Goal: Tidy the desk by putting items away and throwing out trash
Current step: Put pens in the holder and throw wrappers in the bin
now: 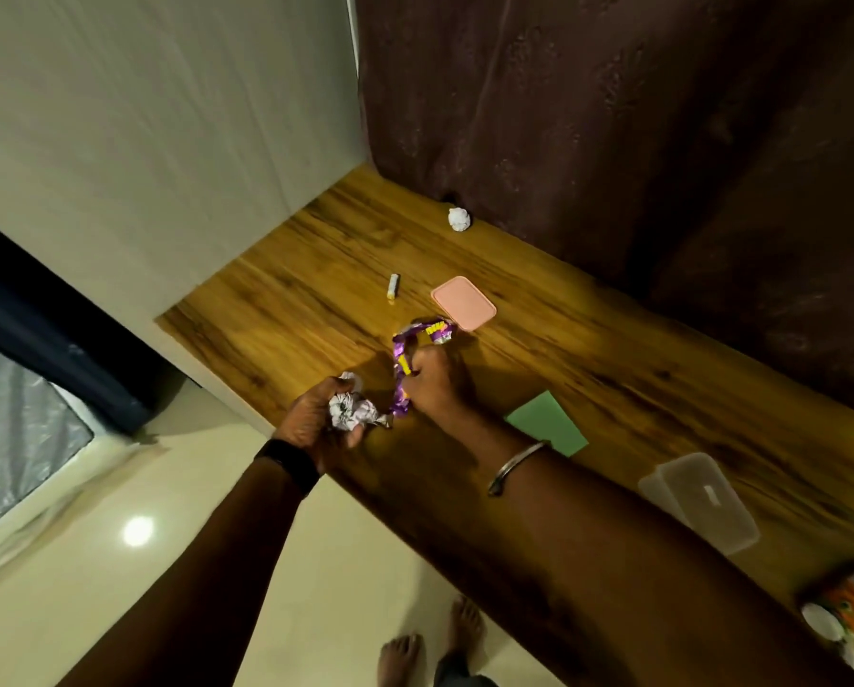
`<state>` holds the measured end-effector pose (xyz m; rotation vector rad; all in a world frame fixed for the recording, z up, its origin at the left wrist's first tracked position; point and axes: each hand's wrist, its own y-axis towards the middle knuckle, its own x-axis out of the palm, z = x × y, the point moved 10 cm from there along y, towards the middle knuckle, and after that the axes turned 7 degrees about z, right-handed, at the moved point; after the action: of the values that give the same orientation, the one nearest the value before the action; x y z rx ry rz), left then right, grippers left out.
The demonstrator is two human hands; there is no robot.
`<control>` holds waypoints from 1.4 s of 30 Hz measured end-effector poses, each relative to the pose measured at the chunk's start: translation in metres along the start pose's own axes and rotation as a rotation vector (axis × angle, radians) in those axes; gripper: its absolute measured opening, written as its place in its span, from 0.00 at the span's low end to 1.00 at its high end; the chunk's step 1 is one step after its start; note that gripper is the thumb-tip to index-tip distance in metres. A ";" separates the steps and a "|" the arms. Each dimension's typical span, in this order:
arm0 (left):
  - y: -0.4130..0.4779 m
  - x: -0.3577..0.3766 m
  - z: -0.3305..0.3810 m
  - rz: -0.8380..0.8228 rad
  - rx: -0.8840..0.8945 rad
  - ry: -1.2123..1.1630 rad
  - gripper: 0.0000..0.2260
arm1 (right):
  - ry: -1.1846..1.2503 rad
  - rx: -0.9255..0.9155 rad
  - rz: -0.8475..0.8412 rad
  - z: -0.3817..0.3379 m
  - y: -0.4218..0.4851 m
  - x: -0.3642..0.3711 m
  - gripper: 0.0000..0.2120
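Purple foil wrapper [415, 359] gathered off the wooden desk [588, 349], near its front edge.

Right hand [435, 384] pinches the wrapper's middle, knuckles up, forearm reaching in low across the desk; one end trails on the wood just beside a pink lid [463, 302]. Left hand [323, 421] is clenched round crumpled wrapper scraps [350, 411] at the desk edge, palm turned inward. Likely weightless, crinkly, springy: best bunched whole in the fist. Another paper ball [459, 219] sits well apart by the curtain.
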<state>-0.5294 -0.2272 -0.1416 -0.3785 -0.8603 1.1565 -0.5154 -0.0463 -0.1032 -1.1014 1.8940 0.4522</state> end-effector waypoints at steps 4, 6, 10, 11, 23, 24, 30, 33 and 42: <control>0.012 0.014 0.000 0.023 0.014 0.004 0.12 | -0.023 -0.128 0.222 -0.002 0.027 -0.053 0.03; 0.016 0.022 -0.004 0.041 0.002 0.010 0.09 | -0.118 -0.282 0.221 -0.012 0.040 -0.061 0.04; 0.024 0.033 -0.010 0.034 -0.007 -0.014 0.12 | -0.185 -0.531 -0.003 -0.027 0.044 -0.034 0.13; 0.027 0.037 -0.010 0.036 -0.007 -0.015 0.12 | -0.182 -0.585 0.001 -0.026 0.045 -0.029 0.14; 0.010 0.097 -0.022 -0.125 -0.180 0.077 0.19 | 0.114 -0.456 -0.271 -0.002 0.033 -0.028 0.08; 0.008 0.101 -0.022 -0.141 -0.198 0.080 0.22 | 0.115 -0.453 -0.280 0.001 0.033 -0.028 0.08; 0.003 0.132 -0.011 -0.199 -0.210 0.129 0.19 | 0.177 -0.404 -0.221 0.009 0.035 -0.060 0.14; 0.008 0.150 0.000 -0.200 -0.148 0.151 0.09 | 0.219 -0.356 -0.255 0.014 0.042 -0.072 0.17; 0.038 0.173 0.047 -0.221 -0.048 0.143 0.09 | 0.289 -0.259 -0.101 0.005 0.081 -0.096 0.19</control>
<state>-0.5652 -0.0630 -0.0684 -0.3908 -0.7848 0.8954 -0.5586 0.0500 -0.0355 -1.4935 2.0564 0.5134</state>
